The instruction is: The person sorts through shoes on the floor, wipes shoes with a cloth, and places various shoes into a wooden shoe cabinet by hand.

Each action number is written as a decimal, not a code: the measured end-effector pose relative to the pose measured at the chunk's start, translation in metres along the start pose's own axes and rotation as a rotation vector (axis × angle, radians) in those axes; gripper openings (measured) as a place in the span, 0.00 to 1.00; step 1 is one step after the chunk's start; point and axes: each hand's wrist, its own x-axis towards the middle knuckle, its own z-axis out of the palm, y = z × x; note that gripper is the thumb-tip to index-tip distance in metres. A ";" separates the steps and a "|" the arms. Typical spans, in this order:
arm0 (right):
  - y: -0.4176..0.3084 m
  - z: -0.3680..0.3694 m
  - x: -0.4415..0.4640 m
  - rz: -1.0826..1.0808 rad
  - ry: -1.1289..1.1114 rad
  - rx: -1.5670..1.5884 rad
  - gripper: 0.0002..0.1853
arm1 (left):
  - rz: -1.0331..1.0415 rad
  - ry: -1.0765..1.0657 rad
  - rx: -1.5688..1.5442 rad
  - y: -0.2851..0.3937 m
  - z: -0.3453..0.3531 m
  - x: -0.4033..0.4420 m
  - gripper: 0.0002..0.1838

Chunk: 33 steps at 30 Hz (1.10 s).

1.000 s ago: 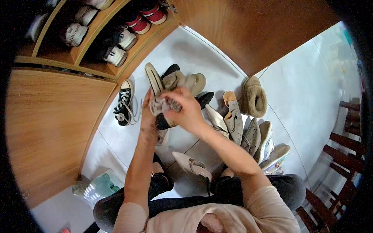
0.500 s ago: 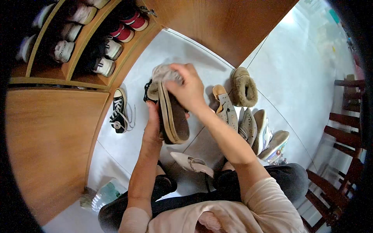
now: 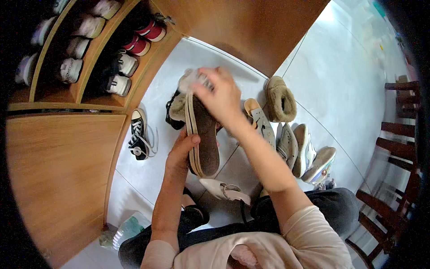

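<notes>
My left hand (image 3: 181, 148) grips a shoe (image 3: 207, 143) by its side, thumb on the edge of the pale, striped sole rim; the broad dark brown face is turned up. At the shoe's far end, my right hand (image 3: 219, 92) is closed on a crumpled greyish cloth (image 3: 191, 80), blurred by motion. Behind the held shoe lie a fur-lined shoe (image 3: 178, 107) and something black, partly covered. A black canvas sneaker (image 3: 139, 134) with loose white laces stands to the left. Below the held shoe is a pale pointed shoe (image 3: 215, 188).
An open wooden cabinet (image 3: 130, 89) with shoes on its shelves is at upper left, its door (image 3: 251, 31) at the top. A furry brown shoe (image 3: 281, 99), grey perforated shoes (image 3: 286, 143) and sneakers (image 3: 303, 150) line the right. A plastic bag (image 3: 130, 231) lies lower left; dark wooden chairs (image 3: 396, 150) stand far right.
Since a second ago, the held shoe has come nearer and turned its dark face up. My right hand has moved with the cloth to its far end. The view has shifted slightly.
</notes>
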 end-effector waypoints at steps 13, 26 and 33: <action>-0.011 0.020 -0.062 0.293 -0.245 0.442 0.19 | 0.195 0.260 -0.337 0.010 -0.046 0.033 0.27; 0.009 0.025 -0.055 0.431 -0.139 0.440 0.23 | 0.220 0.350 -0.130 0.007 -0.016 0.038 0.20; -0.016 0.020 -0.048 0.317 -0.148 0.454 0.20 | 0.230 0.271 -0.117 0.043 -0.015 0.038 0.19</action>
